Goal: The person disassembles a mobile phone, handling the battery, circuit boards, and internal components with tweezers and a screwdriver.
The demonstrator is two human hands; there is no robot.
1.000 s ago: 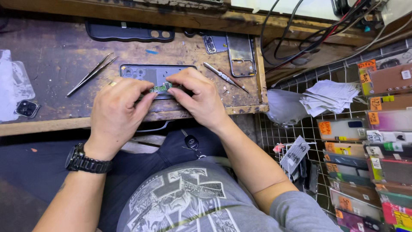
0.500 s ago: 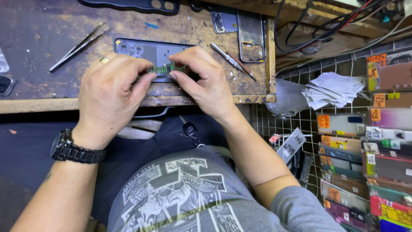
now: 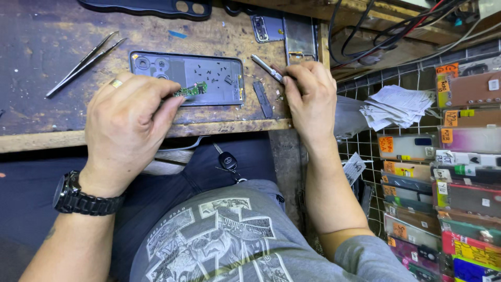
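An opened phone body [image 3: 209,78] lies face down on the worn wooden bench [image 3: 47,47], with several tiny black screws scattered inside it. My left hand [image 3: 128,122], with a ring and a black wristwatch, pinches a small green circuit board [image 3: 191,90] over the phone's lower edge. My right hand [image 3: 308,94] rests at the bench's right end, its fingers closed on a slim metal screwdriver [image 3: 267,68] that points up and left.
Metal tweezers [image 3: 83,63] lie at the left. A dark narrow strip [image 3: 262,99] sits right of the phone. A metal phone frame [image 3: 298,32] and a black case [image 3: 146,6] lie at the back. Paper slips [image 3: 394,107], cables and racks of phone cases [image 3: 459,172] fill the right.
My right hand has left the green board and moved right to the screwdriver. My left hand alone keeps the board. The view has shifted, with the bench higher in frame.
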